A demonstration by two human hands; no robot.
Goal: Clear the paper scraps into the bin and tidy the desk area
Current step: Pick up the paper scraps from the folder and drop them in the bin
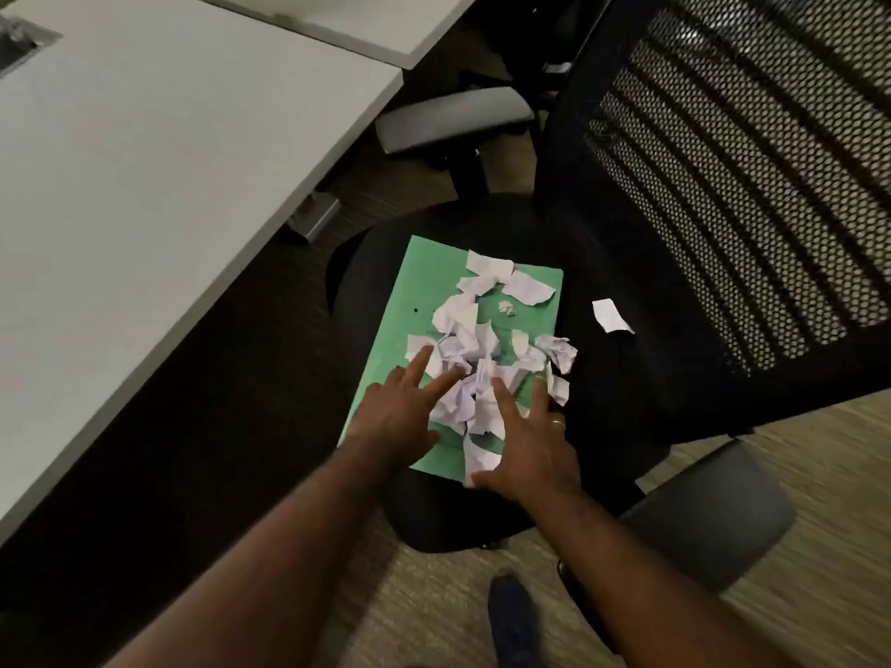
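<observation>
Torn white paper scraps (475, 359) are lying in a loose heap on a green folder (424, 282), which is resting flat on the black seat (602, 378) of a mesh-backed office chair (733, 185). One scrap (611, 316) is sitting apart on the seat, right of the folder. Both bare arms are reaching forward and down. The left hand (400, 417) is pressing spread fingers onto the heap's left edge; the right hand (530, 450), fingers splayed, is cupping its near right side. A grey desk (144, 185) is standing to the left.

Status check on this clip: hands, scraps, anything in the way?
Left hand and right hand open, flanking paper scraps on green folder. One stray scrap on chair seat. No bin visible.
</observation>
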